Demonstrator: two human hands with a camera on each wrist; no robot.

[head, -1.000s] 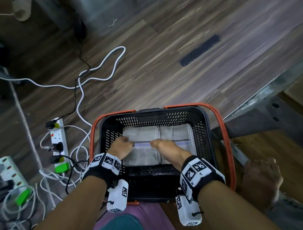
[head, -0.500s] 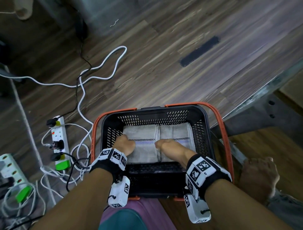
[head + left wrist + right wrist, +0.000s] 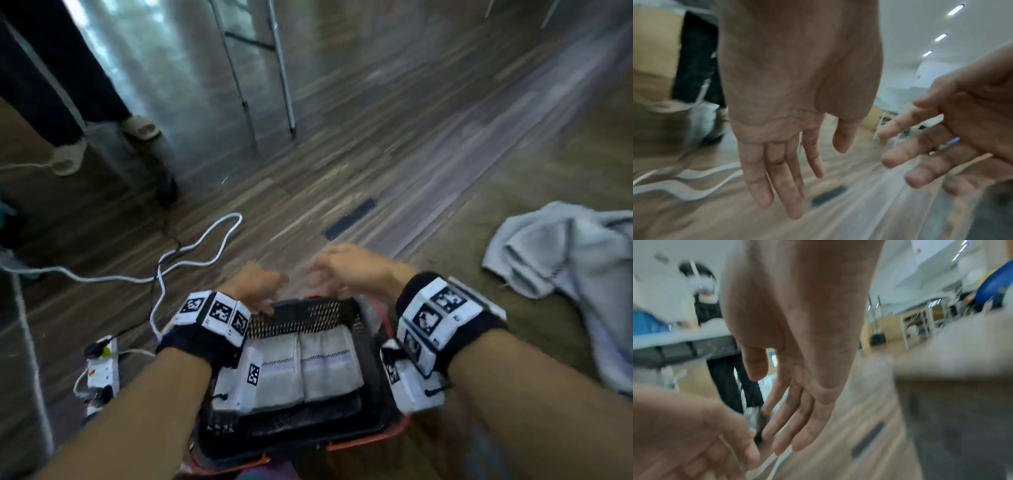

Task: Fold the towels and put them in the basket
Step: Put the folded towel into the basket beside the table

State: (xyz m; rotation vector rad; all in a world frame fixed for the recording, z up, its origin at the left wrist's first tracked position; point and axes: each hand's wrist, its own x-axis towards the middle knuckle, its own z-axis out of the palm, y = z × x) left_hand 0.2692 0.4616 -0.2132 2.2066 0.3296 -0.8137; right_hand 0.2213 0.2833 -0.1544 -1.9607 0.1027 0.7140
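A black basket [image 3: 308,313] with orange handles sits low in the head view. Two folded grey towels [image 3: 305,368] lie side by side in it. Both hands are raised above its far rim and hold nothing. My left hand [image 3: 257,286] has straight, relaxed fingers [image 3: 774,175]. My right hand [image 3: 346,269] is spread loosely, its fingers [image 3: 789,418] extended. A crumpled grey towel [image 3: 561,263] lies on the surface at the right.
White cables [image 3: 191,257] and a power strip [image 3: 101,368] lie on the wooden floor at left. Another person's legs in sandals [image 3: 68,157] stand at the far left. Metal legs [image 3: 284,68] rise at the back. A dark strip [image 3: 349,219] marks the floor.
Both hands have let go of the folded towels and lifted out of the basket. The head view has tilted up, and the crumpled towel at right has come into sight.
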